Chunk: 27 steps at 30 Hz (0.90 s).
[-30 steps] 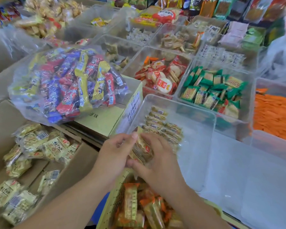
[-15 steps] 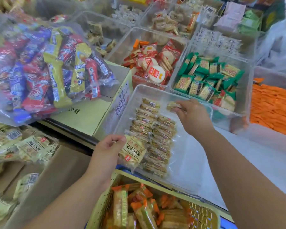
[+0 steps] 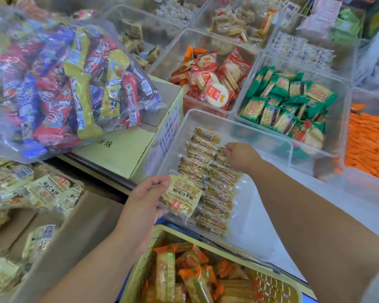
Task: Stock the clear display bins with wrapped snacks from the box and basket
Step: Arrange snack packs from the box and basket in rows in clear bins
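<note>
A clear display bin [image 3: 260, 134] in front of me holds two rows of small yellow-wrapped snack packs [image 3: 208, 180]. My left hand [image 3: 144, 202] grips a stack of the same yellow snack packs [image 3: 182, 196] at the bin's near left corner. My right hand [image 3: 241, 155] reaches into the bin, fingers pinched down on a pack in the right row; whether it still grips that pack is hidden. The cardboard box [image 3: 81, 224] at lower left holds more yellow packs [image 3: 46, 191]. A yellow basket [image 3: 144, 259] at the bottom holds orange-wrapped snacks [image 3: 190, 274].
A big clear bag of red, blue and yellow bars [image 3: 64, 84] lies on a green carton [image 3: 123, 149] at left. Beyond stand bins of red round crackers [image 3: 212, 84], green packs [image 3: 287, 103] and orange sticks [image 3: 368, 141]. More bins fill the back.
The two hands, together on the stack a second ago, have separated. My right hand carried a pack to the bin's far end, then drew back a little along the right row. My left hand keeps the stack.
</note>
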{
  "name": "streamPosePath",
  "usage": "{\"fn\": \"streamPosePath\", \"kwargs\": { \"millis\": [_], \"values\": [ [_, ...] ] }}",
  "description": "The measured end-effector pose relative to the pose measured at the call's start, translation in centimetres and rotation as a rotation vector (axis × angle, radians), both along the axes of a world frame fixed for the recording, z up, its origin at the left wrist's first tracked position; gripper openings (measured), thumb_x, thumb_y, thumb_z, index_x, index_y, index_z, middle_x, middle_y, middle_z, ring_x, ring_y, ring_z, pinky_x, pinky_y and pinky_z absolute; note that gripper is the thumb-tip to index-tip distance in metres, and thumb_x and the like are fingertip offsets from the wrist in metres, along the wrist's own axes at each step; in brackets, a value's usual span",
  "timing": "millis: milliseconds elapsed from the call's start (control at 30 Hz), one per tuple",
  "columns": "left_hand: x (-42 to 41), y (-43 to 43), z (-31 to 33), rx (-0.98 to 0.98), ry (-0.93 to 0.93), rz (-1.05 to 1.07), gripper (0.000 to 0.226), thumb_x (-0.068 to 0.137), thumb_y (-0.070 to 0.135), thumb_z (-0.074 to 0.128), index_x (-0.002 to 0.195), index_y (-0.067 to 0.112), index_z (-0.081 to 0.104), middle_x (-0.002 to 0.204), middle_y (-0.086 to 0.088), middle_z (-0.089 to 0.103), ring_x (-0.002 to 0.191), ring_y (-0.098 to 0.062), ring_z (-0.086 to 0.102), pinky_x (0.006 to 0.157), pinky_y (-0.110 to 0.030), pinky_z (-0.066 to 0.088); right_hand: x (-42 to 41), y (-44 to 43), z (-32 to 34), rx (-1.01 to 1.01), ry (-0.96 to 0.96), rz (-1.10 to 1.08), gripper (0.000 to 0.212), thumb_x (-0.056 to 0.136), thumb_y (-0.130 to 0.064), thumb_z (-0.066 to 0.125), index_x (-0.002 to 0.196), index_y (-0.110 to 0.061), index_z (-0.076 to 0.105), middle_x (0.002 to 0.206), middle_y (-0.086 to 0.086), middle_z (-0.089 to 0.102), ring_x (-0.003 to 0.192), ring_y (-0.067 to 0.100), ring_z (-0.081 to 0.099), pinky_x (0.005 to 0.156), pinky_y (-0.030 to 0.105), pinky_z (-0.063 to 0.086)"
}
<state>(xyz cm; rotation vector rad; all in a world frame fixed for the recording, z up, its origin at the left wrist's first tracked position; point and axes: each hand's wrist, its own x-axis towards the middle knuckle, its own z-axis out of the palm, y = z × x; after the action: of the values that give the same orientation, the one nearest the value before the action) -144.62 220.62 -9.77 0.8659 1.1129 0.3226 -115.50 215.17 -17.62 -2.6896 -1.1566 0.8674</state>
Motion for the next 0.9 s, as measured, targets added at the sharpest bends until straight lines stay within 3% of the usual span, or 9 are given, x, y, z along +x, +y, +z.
{"fn": "streamPosePath", "kwargs": {
  "millis": [200, 300, 400, 467, 533, 633, 767, 833, 900],
  "values": [
    [0.2, 0.3, 1.0, -0.03, -0.056, 0.041, 0.015, 0.1, 0.012, 0.059, 0.111, 0.008, 0.07, 0.118, -0.024, 0.072, 0.08, -0.031, 0.044, 0.081, -0.033, 0.057, -1.7, -1.4, 2.0, 0.058, -0.077, -0.041, 0.055, 0.104, -0.054, 0.038, 0.139, -0.016, 0.055, 0.139, 0.012, 0.059, 0.126, 0.036, 0.052, 0.101, 0.048, 0.047],
    [0.6, 0.5, 1.3, 0.0, -0.056, 0.024, 0.019, 0.1, 0.015, 0.059, 0.115, 0.01, 0.07, 0.11, -0.019, 0.076, 0.087, -0.032, 0.053, 0.074, -0.029, 0.06, -4.4, -2.6, 4.6, 0.226, -0.085, -0.001, 0.056, 0.103, -0.056, 0.037, 0.14, -0.018, 0.056, 0.143, 0.008, 0.056, 0.133, 0.031, 0.045, 0.109, 0.045, 0.041],
    [1.1, 0.5, 1.5, 0.028, -0.068, 0.005, 0.022, 0.1, 0.018, 0.06, 0.118, 0.012, 0.069, 0.11, -0.015, 0.077, 0.095, -0.029, 0.066, 0.087, -0.039, 0.059, -9.1, -4.7, 8.1, 0.491, 0.102, 0.082, 0.065, 0.097, -0.069, 0.035, 0.138, -0.024, 0.058, 0.142, 0.002, 0.057, 0.136, 0.022, 0.043, 0.112, 0.041, 0.036],
    [1.4, 0.2, 1.8, 0.027, -0.093, -0.02, 0.029, 0.093, 0.025, 0.069, 0.118, 0.011, 0.069, 0.112, -0.014, 0.076, 0.087, -0.026, 0.07, 0.085, -0.039, 0.057, -12.2, -6.1, 9.6, 0.547, 0.129, 0.151, 0.075, 0.087, -0.078, 0.045, 0.142, -0.029, 0.055, 0.145, -0.003, 0.054, 0.137, 0.016, 0.04, 0.112, 0.035, 0.034],
    [1.7, -0.3, 2.1, 0.018, -0.128, -0.057, 0.042, 0.082, 0.031, 0.077, 0.118, 0.011, 0.072, 0.11, -0.014, 0.072, 0.079, -0.025, 0.063, 0.076, -0.037, 0.056, -14.1, -6.9, 9.9, 0.539, 0.047, 0.219, 0.075, 0.081, -0.07, 0.063, 0.143, -0.029, 0.054, 0.145, -0.002, 0.054, 0.136, 0.019, 0.042, 0.113, 0.035, 0.035],
    [2.2, -1.0, 2.4, 0.043, -0.18, -0.198, 0.044, 0.082, 0.037, 0.067, 0.122, 0.021, 0.072, 0.111, -0.009, 0.075, 0.09, -0.025, 0.071, 0.08, -0.038, 0.059, -14.3, -7.2, 9.3, 0.515, -0.014, 0.245, 0.057, 0.084, -0.031, 0.076, 0.138, -0.019, 0.06, 0.138, 0.004, 0.06, 0.128, 0.028, 0.052, 0.107, 0.045, 0.045],
    [2.2, -0.8, 2.1, 0.318, 0.034, -0.452, 0.048, 0.075, 0.067, 0.067, 0.12, 0.072, 0.053, 0.12, 0.029, 0.069, 0.111, 0.003, 0.066, 0.092, -0.027, 0.049, -11.7, -7.1, 8.6, 0.634, -0.082, 0.167, 0.045, 0.086, -0.012, 0.076, 0.131, -0.014, 0.067, 0.122, 0.006, 0.069, 0.102, 0.027, 0.066, 0.088, 0.038, 0.057],
    [1.6, -0.2, 1.4, 0.599, 0.258, -0.531, 0.058, 0.075, 0.072, 0.065, 0.13, 0.068, 0.045, 0.134, 0.032, 0.054, 0.124, 0.004, 0.052, 0.098, -0.031, 0.044, -9.2, -6.9, 8.6, 0.673, -0.106, 0.04, 0.041, 0.09, -0.019, 0.075, 0.13, -0.019, 0.068, 0.114, 0.001, 0.068, 0.083, 0.016, 0.064, 0.079, 0.028, 0.055],
    [0.9, 0.6, 0.4, 0.862, 0.47, -0.552, 0.069, 0.082, 0.063, 0.067, 0.144, 0.042, 0.047, 0.145, 0.014, 0.048, 0.137, -0.013, 0.042, 0.111, -0.043, 0.039, -5.9, -6.7, 8.5, 0.671, -0.125, -0.121, 0.037, 0.09, -0.023, 0.075, 0.127, -0.02, 0.069, 0.102, -0.005, 0.066, 0.078, 0.011, 0.057, 0.074, 0.024, 0.047]
  ]
}}
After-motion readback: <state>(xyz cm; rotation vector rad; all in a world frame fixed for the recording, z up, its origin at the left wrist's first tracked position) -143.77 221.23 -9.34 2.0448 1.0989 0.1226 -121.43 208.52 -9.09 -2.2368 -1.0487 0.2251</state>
